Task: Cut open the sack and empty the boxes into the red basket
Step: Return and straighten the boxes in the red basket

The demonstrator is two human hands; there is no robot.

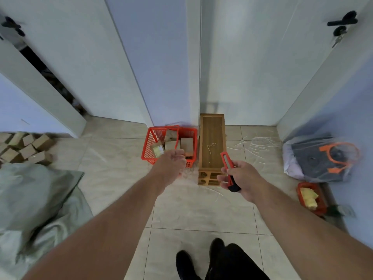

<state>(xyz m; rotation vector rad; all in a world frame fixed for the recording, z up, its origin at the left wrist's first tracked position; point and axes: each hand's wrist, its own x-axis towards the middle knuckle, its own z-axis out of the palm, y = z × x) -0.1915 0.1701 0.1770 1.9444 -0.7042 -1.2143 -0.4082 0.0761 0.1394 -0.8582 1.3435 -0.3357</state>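
A red basket stands on the tiled floor against the wall, holding several brown cardboard boxes. My left hand hovers just in front of the basket's near rim, fingers spread, palm up, holding nothing. My right hand grips a red and black utility knife with its tip pointing up and away, over the near end of a wooden bench. A grey-green sack lies crumpled on the floor at the left. More brown boxes are piled on the floor beyond it.
A low wooden bench stands right of the basket. White string scraps litter the floor behind it. At the right lie a plastic bag with grey and orange parts and a small red tray with yellow pieces. White doors surround the space.
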